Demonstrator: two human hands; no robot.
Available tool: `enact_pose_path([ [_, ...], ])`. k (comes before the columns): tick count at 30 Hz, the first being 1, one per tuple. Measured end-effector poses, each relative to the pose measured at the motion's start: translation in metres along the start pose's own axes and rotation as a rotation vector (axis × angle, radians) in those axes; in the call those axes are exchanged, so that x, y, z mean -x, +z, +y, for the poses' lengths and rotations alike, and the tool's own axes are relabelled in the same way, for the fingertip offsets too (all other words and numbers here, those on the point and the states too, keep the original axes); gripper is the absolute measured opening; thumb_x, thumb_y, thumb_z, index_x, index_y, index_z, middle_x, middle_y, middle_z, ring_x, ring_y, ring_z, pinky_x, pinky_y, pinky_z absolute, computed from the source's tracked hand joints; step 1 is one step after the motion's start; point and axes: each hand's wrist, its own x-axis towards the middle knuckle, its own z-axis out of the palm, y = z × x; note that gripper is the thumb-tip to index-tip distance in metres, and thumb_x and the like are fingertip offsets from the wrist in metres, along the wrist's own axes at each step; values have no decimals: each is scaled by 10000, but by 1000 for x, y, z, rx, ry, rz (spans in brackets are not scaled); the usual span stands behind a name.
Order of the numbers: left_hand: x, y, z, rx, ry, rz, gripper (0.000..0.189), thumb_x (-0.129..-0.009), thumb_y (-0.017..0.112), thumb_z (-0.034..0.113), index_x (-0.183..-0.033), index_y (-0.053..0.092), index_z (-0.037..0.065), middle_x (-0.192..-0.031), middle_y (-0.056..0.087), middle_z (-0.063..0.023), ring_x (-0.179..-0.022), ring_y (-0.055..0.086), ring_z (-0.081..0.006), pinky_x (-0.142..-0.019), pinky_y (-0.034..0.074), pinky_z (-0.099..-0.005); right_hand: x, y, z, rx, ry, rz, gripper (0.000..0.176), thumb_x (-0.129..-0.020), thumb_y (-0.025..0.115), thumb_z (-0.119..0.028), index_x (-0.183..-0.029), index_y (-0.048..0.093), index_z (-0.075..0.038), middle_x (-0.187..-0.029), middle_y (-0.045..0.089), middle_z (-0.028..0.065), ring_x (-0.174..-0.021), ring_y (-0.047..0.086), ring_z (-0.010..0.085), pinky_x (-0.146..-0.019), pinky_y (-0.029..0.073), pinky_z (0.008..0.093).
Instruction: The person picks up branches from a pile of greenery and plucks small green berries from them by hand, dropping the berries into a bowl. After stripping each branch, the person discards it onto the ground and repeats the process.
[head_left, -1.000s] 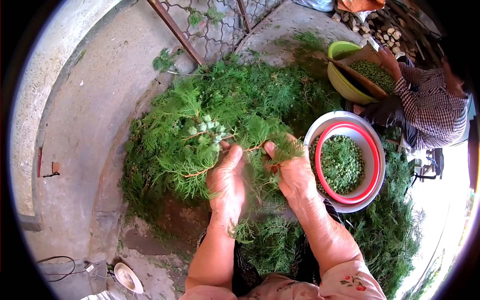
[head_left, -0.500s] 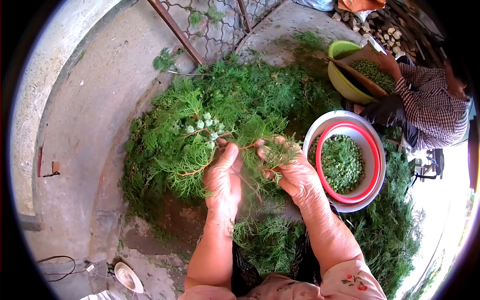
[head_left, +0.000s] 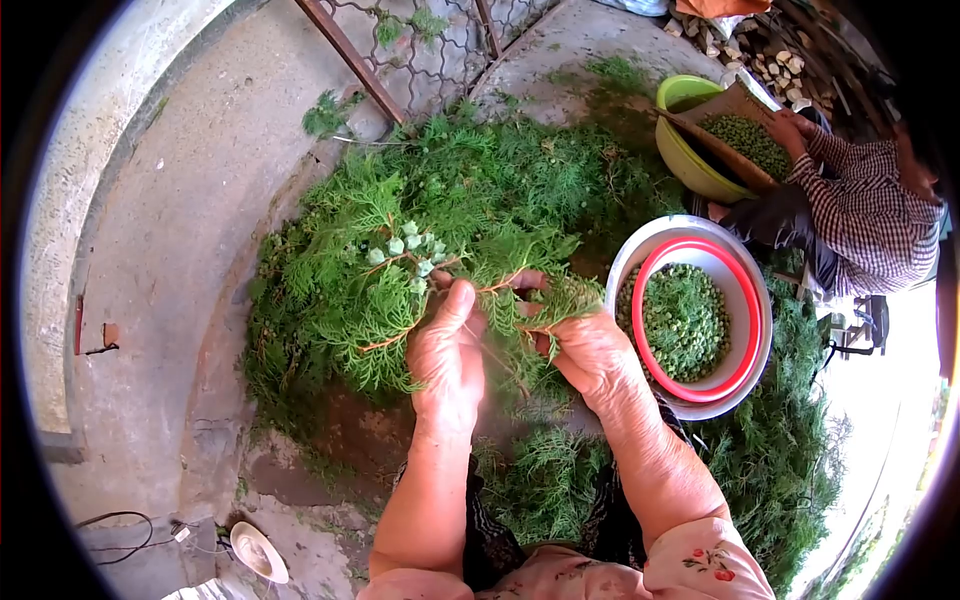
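My left hand (head_left: 447,350) is closed round the stem of a green arborvitae branch (head_left: 385,300), thumb on top. A cluster of pale green cones (head_left: 410,245) sits on that branch just beyond my thumb. To its right, my right hand (head_left: 590,350) has its fingers bent round a leafy sprig (head_left: 570,298); a thin brown twig runs between the two hands. Part of the fingers is hidden by the foliage. Under and beyond both hands lies a large heap of cut arborvitae branches (head_left: 510,170).
Right of my right hand, a red-rimmed basin (head_left: 755,345) with green cones and leaf bits sits inside a metal basin (head_left: 632,258). Farther off, a person in a checked shirt (head_left: 860,200) holds a tray of cones over a yellow-green tub (head_left: 680,165). A hat (head_left: 258,552) lies at lower left.
My right hand's fingers have shifted slightly on the sprig, with more of the twig showing. My left hand and the cone cluster have hardly moved. The other person's hand has shifted on the tray.
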Motion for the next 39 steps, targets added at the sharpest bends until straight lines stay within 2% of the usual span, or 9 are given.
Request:
enact_pose_path([
  [5,3,5,-1,-10,40,-45,233,-744,695,46,-957,609,87,-910,589,31,-869,514,-104,-871,366,-241,3,0,2,296,-36,47,268,-780,659,-113,-1017,572,-25,-915,597,9,-773,548,84,-606,456,231],
  [8,4,2,-2,-59,47,-33,248,-728,703,29,-951,616,94,-903,600,21,-864,525,-110,-855,379,-243,8,5,3,296,-128,136,209,-789,606,-66,-989,582,-7,-812,598,46,-645,521,88,-561,431,236],
  [12,3,0,-8,-120,139,-20,260,-720,696,-1,-944,614,101,-908,610,12,-850,542,-110,-808,405,-240,3,4,4,163,-99,311,159,-808,599,-61,-960,571,-24,-755,573,39,-630,515,103,-538,426,246],
  [14,-2,-1,-3,-85,211,-14,240,-742,683,22,-954,607,107,-889,612,19,-813,542,-95,-744,408,-232,-9,-21,-1,-210,-118,407,82,-842,564,-75,-903,556,-21,-717,537,43,-616,503,138,-534,425,265],
  [22,7,5,1,-357,147,-70,228,-750,697,91,-964,619,103,-854,600,46,-613,453,-55,-529,328,-194,-6,-102,-40,-632,-386,743,79,-897,453,-81,-926,480,-13,-831,510,84,-758,507,214,-665,464,330],
  [24,7,6,1,-404,155,-84,221,-752,695,88,-961,624,105,-857,599,50,-593,433,-46,-507,308,-186,1,-119,-55,-709,-410,879,204,-910,436,-101,-1073,485,13,-1074,497,155,-931,518,267,-761,483,371],
  [27,9,9,1,-493,141,-67,187,-768,682,101,-948,633,101,-855,598,58,-572,412,-27,-501,284,-188,16,-128,-65,-520,-529,879,492,-921,429,-166,-1350,256,2,-1445,51,181,-1248,316,339,-953,416,447],
  [34,15,17,-5,-533,101,34,272,-764,696,209,-981,633,59,-821,601,31,-575,392,-37,-516,267,-197,37,-131,-78,-347,-619,1047,476,-897,502,-180,-1291,341,34,-1348,247,226,-1186,373,334,-968,391,430],
  [39,21,23,-3,-693,6,114,287,-787,656,311,-970,628,92,-820,587,33,-605,408,-50,-534,279,-202,24,-124,-73,-320,-750,922,335,-885,497,-100,-1174,419,51,-1067,472,145,-998,482,244,-905,438,394],
])
